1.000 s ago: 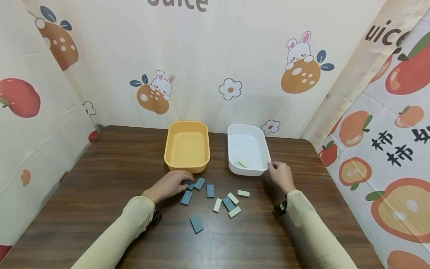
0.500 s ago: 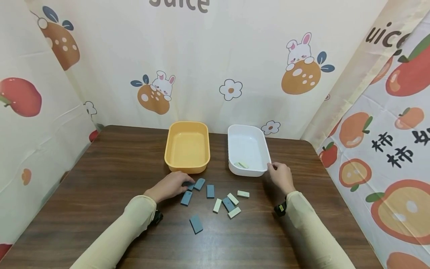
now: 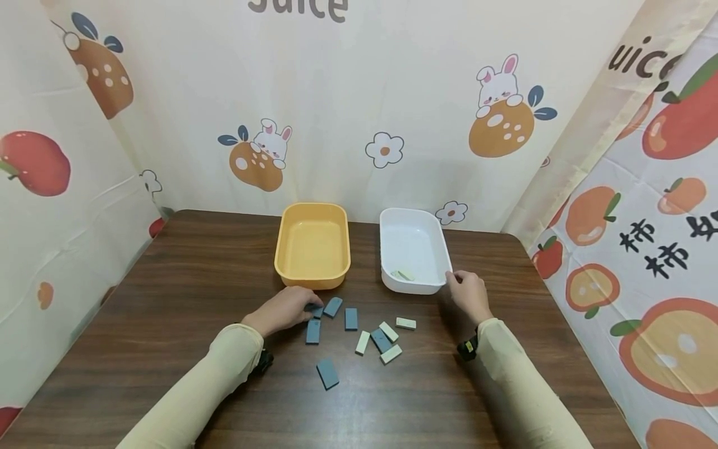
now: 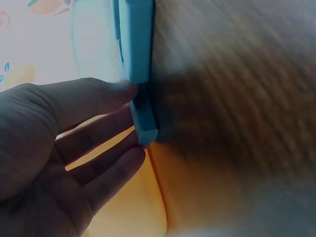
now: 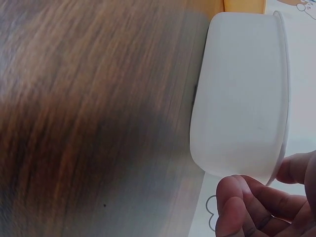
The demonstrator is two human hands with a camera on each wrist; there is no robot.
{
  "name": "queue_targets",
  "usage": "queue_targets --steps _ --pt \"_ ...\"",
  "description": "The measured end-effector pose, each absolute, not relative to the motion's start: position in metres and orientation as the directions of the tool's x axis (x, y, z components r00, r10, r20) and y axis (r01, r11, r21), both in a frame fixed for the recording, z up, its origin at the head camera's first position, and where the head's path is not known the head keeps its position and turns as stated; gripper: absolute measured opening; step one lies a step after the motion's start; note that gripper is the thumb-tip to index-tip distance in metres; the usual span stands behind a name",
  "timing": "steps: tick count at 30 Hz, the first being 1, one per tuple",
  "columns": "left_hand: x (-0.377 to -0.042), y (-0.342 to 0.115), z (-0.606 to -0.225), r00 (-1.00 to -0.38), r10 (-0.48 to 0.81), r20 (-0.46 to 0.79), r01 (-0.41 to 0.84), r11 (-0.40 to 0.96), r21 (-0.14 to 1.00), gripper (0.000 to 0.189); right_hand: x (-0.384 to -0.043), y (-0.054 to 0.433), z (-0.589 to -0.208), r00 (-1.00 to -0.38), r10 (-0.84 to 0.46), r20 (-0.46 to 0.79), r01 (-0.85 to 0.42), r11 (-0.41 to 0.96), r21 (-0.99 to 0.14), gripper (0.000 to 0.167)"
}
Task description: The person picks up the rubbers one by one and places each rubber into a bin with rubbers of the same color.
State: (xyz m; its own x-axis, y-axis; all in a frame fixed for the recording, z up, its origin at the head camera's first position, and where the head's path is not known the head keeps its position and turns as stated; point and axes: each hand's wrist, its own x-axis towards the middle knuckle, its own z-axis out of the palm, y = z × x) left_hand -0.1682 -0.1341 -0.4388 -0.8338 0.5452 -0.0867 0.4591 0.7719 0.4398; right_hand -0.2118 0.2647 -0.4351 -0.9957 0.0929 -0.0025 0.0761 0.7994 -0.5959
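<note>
My left hand (image 3: 285,310) is low over the table in front of the yellow tray (image 3: 311,280), thumb and fingers on either side of a small blue block (image 4: 144,121). In the left wrist view the thumb tip sits at its near end, the fingertips along its far side. Another blue block (image 3: 313,332) lies just in front of this hand, and a third blue block (image 3: 333,307) is right beside its fingertips. My right hand (image 3: 470,294) pinches the near right corner of the white tray (image 3: 412,287), its thumb at the rim and fingers curled against the outer wall.
Pale green blocks (image 3: 406,323) lie scattered right of centre, several of them around a blue block (image 3: 381,340). Other blue blocks (image 3: 351,319) lie nearer the middle, one blue block (image 3: 328,374) closer to me. Pale pieces (image 3: 402,274) lie inside the white tray. A printed curtain (image 3: 348,162) hangs behind.
The blue block just in front of my left hand has turned slightly, so it lies straighter toward me. My left hand has barely shifted; my right hand stays at the white tray's corner.
</note>
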Motion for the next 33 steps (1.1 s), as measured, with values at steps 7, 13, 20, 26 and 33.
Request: queue_targets --steps 7,13,20,26,33 --pt "-0.168 -0.134 -0.439 -0.859 0.501 -0.110 0.408 0.798 0.444 0.024 -0.212 0.263 -0.435 -0.995 0.093 -0.020 0.086 0.799 -0.595 0.044" --pt "-0.167 -0.135 -0.437 -0.865 0.496 -0.078 0.410 0.788 0.458 0.026 -0.211 0.261 -0.434 -0.994 0.095 -0.053 0.107 0.778 -0.619 0.044" --pt "-0.166 -0.137 -0.431 -0.861 0.508 0.011 0.461 0.772 0.439 0.025 -0.210 0.261 -0.431 -0.995 0.086 -0.055 0.101 0.774 -0.625 0.043" --pt "-0.166 -0.139 -0.420 -0.859 0.503 0.099 0.489 0.746 0.452 0.026 -0.210 0.262 -0.430 -0.994 0.089 -0.068 0.112 0.763 -0.637 0.042" --pt "-0.169 -0.142 -0.410 -0.865 0.442 0.238 0.502 0.742 0.445 0.029 -0.210 0.263 -0.429 -0.994 0.091 -0.056 0.106 0.759 -0.643 0.040"
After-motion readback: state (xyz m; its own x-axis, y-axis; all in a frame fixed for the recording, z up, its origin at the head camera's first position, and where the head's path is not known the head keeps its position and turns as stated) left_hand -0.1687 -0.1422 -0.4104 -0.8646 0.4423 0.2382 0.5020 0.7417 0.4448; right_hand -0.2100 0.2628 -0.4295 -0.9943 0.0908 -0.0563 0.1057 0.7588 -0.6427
